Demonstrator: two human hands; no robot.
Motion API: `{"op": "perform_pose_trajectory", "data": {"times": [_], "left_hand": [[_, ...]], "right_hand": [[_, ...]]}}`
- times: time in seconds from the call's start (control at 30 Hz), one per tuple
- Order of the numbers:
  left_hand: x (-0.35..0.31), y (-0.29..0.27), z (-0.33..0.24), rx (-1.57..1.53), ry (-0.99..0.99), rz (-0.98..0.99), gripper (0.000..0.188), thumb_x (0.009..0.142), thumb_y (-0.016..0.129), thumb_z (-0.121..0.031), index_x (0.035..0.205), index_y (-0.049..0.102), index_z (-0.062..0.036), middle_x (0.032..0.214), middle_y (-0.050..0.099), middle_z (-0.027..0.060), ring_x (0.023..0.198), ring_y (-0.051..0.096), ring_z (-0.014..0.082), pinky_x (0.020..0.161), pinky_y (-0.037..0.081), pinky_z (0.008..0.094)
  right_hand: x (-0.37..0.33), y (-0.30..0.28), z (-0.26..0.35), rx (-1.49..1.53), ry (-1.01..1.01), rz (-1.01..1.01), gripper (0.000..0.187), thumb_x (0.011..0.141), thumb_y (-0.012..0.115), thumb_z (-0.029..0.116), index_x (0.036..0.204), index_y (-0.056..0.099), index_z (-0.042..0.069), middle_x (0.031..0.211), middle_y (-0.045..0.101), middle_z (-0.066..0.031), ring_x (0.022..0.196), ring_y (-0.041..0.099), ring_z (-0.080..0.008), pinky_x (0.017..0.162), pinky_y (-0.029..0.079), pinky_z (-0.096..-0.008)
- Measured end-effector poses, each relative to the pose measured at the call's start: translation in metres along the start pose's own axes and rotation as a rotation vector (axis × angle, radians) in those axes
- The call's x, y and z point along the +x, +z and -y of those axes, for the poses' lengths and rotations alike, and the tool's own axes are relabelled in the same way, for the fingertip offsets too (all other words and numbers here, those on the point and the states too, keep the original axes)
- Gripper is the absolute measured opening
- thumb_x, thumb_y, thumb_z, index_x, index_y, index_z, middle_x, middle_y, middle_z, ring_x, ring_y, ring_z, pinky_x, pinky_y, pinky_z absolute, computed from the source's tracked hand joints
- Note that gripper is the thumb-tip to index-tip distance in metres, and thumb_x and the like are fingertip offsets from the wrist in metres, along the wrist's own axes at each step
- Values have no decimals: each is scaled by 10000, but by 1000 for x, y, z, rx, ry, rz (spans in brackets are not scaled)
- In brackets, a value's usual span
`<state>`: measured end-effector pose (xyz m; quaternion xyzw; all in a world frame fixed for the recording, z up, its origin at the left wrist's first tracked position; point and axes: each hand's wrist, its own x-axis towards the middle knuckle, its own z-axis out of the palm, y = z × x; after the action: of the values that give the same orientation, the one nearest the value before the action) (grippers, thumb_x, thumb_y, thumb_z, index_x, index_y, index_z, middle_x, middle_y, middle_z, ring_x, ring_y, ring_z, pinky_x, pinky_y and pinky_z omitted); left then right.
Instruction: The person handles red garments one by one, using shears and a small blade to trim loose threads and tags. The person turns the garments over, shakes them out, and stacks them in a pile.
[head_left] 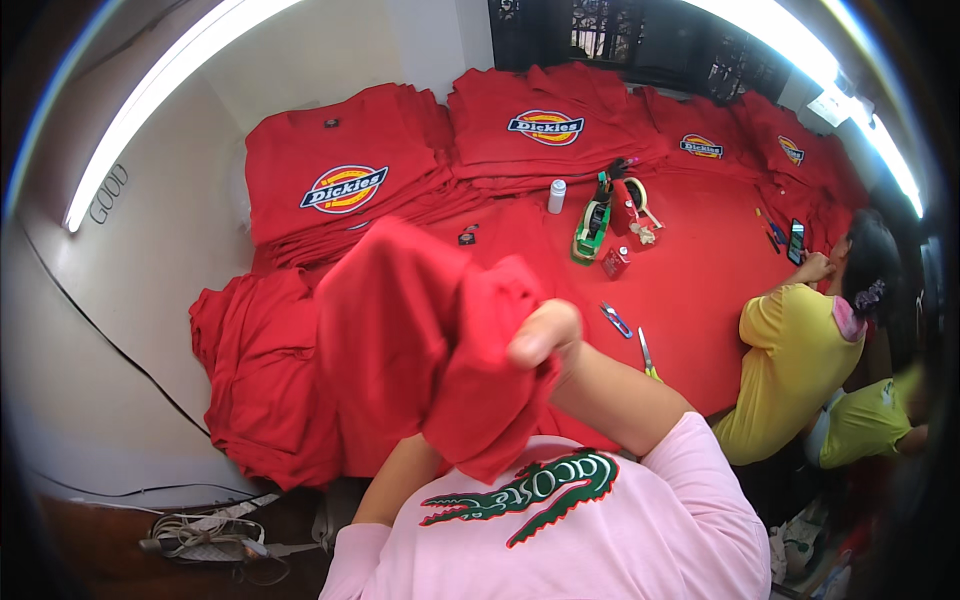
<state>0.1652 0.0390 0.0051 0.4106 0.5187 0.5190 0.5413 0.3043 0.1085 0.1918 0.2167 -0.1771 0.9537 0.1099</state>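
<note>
Nearest to the wearer's face, a red garment (pixel 390 330) hangs bunched in mid-air above the near side of the red-covered bench (pixel 690 260), just in front of the wearer's pink shirt (pixel 650 540). From where I stand, the right hand (pixel 548 332) has its thumb pressed down on the garment's right side, the fingers closed on a fold and mostly buried in it. The left hand is behind the cloth; only the left forearm (pixel 402 475) shows, so I can't tell its grip.

As for progress, the folded stack (pixel 345 150) at the back left looks finished, emblem upward, while the loose heap (pixel 265 375) below it seems less orderly. The held piece, still crumpled, I'd judge midway through handling.

Its long axis runs roughly upright, top leaning left, lower tip pointing toward the wearer. Blur hides which face is front.
</note>
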Motion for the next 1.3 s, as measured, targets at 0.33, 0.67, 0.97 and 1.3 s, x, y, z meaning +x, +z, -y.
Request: {"op": "perform_pose_trajectory", "data": {"times": [0.33,0.67,0.97,1.3], "left_hand": [[-32,-43,-170,20,238,845,469,801,853,-118,1192,639,29,1090,718,141,977,645,235,896,535,406],[-54,-49,-241,1577,-89,917,293,751,784,-167,963,722,26,946,745,194,922,713,361,824,561,463],[-132,-131,-328,1828,-94,9,671,738,871,-477,1226,737,-36,1061,755,195,1138,672,351,1239,283,499],[-150,-67,-377,1182,673,344,682,830,860,-256,1428,585,-79,1419,618,129,1337,569,221,1120,461,406]], "right_hand": [[-118,-130,17,-403,-299,-1101,357,900,536,90,1194,674,-59,1129,745,-189,993,734,-286,955,575,-438],[-119,-43,161,-1284,-337,-454,241,1023,633,290,1030,626,49,1013,709,-101,886,698,-215,804,590,-372],[-26,158,138,-3277,311,-151,273,698,858,234,786,680,46,779,686,-145,768,681,-324,671,542,-388],[59,209,47,-2240,-365,-237,229,928,608,64,1138,686,15,1008,703,-37,933,649,-105,856,524,-253]]}}
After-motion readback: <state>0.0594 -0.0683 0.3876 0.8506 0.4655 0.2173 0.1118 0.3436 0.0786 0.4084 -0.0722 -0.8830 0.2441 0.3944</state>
